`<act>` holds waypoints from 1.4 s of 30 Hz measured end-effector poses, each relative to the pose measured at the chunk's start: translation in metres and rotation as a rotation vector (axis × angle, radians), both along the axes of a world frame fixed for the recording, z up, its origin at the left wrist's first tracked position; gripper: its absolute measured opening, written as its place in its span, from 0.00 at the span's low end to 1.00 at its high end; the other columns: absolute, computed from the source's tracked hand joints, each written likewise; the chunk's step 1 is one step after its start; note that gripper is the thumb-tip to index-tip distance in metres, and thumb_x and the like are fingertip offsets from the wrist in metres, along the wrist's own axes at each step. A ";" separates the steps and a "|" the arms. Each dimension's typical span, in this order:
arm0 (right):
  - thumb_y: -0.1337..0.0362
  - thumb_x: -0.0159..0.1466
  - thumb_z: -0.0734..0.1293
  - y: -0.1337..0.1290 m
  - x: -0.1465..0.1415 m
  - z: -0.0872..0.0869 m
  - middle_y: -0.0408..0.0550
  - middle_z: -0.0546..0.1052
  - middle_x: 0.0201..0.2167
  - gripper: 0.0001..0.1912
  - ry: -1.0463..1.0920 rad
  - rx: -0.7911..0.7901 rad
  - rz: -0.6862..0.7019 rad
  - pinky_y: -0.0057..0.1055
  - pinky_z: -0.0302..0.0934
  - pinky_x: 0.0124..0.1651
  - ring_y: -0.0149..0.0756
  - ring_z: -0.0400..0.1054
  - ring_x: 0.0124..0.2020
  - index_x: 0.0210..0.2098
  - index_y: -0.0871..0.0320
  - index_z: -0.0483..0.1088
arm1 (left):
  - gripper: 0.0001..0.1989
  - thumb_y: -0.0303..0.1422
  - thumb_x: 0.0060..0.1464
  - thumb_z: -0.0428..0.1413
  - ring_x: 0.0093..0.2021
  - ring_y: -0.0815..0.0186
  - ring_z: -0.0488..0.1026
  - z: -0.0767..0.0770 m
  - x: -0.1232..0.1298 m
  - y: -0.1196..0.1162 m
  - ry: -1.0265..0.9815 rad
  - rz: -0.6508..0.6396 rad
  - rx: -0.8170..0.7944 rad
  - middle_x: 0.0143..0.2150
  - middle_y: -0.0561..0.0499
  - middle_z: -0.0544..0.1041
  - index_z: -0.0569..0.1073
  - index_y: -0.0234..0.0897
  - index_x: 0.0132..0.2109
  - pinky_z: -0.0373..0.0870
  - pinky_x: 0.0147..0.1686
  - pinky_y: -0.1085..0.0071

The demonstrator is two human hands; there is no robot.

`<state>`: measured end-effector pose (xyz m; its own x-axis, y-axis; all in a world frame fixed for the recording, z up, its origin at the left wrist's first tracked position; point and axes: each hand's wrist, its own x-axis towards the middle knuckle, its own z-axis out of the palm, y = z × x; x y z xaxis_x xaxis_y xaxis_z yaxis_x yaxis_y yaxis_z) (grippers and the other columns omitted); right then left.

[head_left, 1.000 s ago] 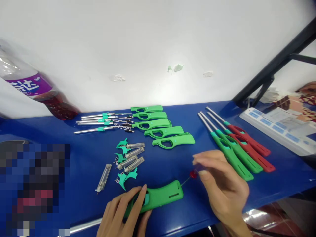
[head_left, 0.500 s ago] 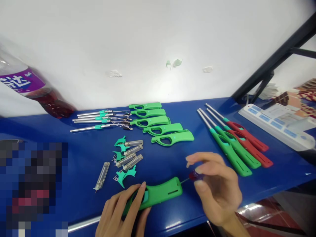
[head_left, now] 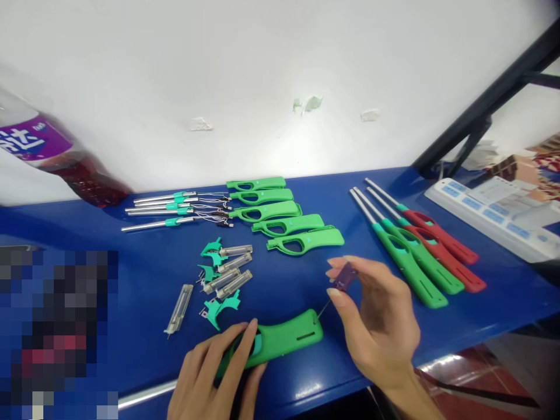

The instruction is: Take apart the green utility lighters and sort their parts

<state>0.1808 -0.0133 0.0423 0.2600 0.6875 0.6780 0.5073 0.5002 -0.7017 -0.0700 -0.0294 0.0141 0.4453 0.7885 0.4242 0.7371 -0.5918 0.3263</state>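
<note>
My left hand (head_left: pixel 219 370) is wrapped round the trigger end of a green lighter body (head_left: pixel 286 337), which lies near the table's front edge. Between the thumb and fingers of my right hand (head_left: pixel 378 321) is a small screwdriver with a purple handle (head_left: pixel 345 276). Its thin shaft slants down to the rounded end of that green body, at a small hole. Behind lie several light green casings (head_left: pixel 312 240). Metal tubes with wires (head_left: pixel 151 225) are left of them. Teal trigger pieces (head_left: pixel 223 307) and clear tanks (head_left: pixel 179 308) rest nearer, left of centre.
Green lighters (head_left: pixel 409 268) and red lighters (head_left: pixel 455 265) lie at the right, beside a white power strip (head_left: pixel 490 213). A dark drink bottle (head_left: pixel 94 181) stands at the back left. The blue table (head_left: pixel 144 350) meets a white wall.
My right hand has raised and tilted the screwdriver, so its shaft slopes more steeply onto the green body's end. My left hand stays round the body. The view has shifted slightly.
</note>
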 end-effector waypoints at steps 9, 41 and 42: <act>0.74 0.62 0.75 -0.001 0.000 0.012 0.44 0.76 0.39 0.12 -0.138 0.282 -0.078 0.39 0.74 0.32 0.36 0.72 0.35 0.39 0.53 0.72 | 0.23 0.31 0.71 0.56 0.53 0.58 0.75 0.003 -0.002 0.003 0.038 -0.022 0.019 0.58 0.46 0.79 0.69 0.43 0.70 0.76 0.51 0.61; 0.80 0.66 0.67 -0.024 -0.016 0.025 0.45 0.78 0.38 0.17 -0.066 0.104 -0.062 0.43 0.74 0.37 0.42 0.78 0.42 0.48 0.55 0.70 | 0.24 0.29 0.72 0.55 0.54 0.56 0.72 0.005 0.007 -0.005 0.032 0.015 0.014 0.60 0.45 0.77 0.67 0.38 0.72 0.68 0.54 0.58; 0.79 0.65 0.69 -0.020 -0.013 0.027 0.43 0.76 0.37 0.18 -0.068 0.107 -0.034 0.43 0.75 0.38 0.41 0.78 0.42 0.49 0.55 0.70 | 0.24 0.29 0.72 0.55 0.54 0.56 0.72 0.004 0.007 -0.004 0.031 0.015 0.017 0.60 0.44 0.77 0.67 0.38 0.72 0.68 0.54 0.57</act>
<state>0.1681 -0.0328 0.0688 0.2324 0.6022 0.7638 0.5700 0.5520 -0.6086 -0.0633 -0.0337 0.0183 0.4466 0.7879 0.4239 0.7555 -0.5859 0.2931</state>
